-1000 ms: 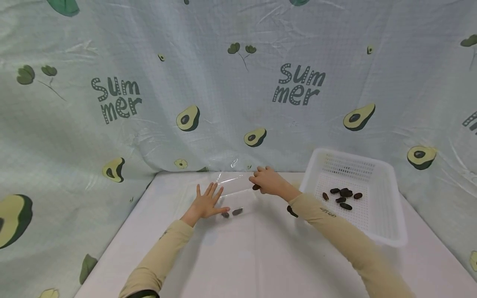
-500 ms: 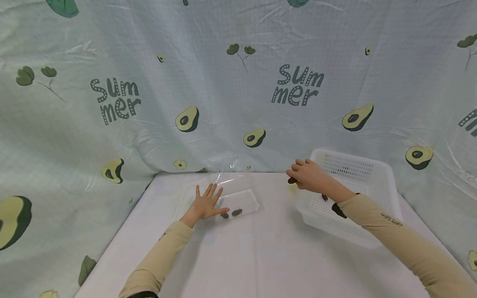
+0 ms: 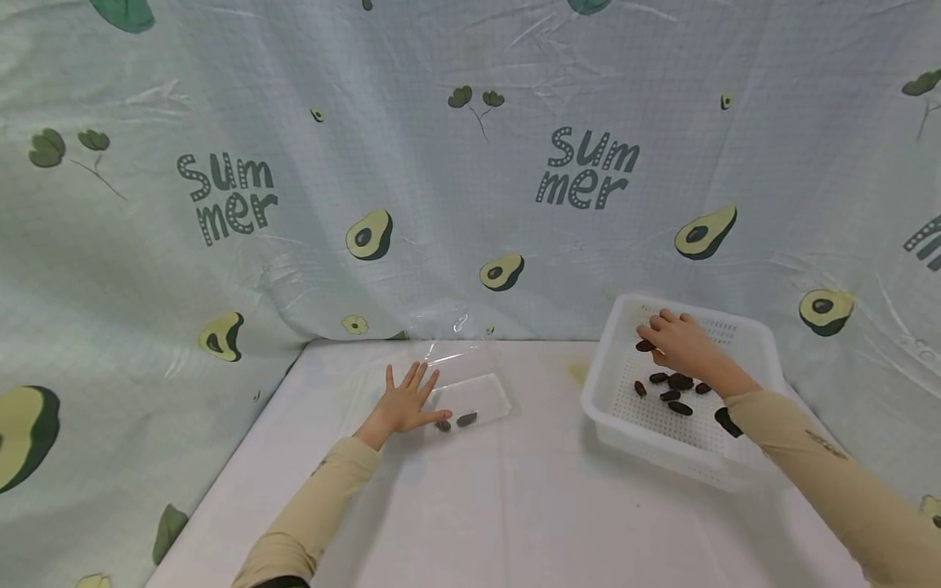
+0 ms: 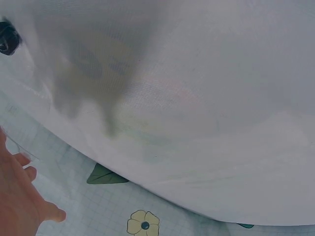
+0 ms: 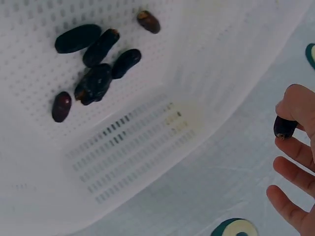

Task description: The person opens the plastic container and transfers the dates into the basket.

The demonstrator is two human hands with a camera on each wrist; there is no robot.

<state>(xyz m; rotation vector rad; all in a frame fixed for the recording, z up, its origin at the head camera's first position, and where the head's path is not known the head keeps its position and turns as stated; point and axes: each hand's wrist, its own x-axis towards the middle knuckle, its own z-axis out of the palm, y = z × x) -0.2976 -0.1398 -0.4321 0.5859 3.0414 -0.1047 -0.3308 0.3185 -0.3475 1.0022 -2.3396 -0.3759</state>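
Observation:
A dark brown date (image 3: pixel 645 346) is pinched between the thumb and fingers of my right hand (image 5: pixel 302 157). In the head view that hand is over the back part of a white perforated basket (image 3: pixel 597 400), above several more dates (image 5: pixel 93 83) lying on its floor. To the left, my left hand (image 3: pixel 400 406) lies with its fingers spread at the left side of a clear plastic box (image 3: pixel 488 396). Two dates (image 3: pixel 466 420) are in the front of this box, close to my left thumb. The left wrist view catches only part of the hand.
A raised clear flap of plastic (image 3: pixel 459 327) stands behind the box, against the printed curtain (image 3: pixel 412 163). The white tabletop (image 3: pixel 441 506) ends at that curtain. High basket walls stand around the dates on the right.
My right hand has moved right, from beside the clear box to over the basket, with a date in its fingers throughout. The left hand has stayed in place.

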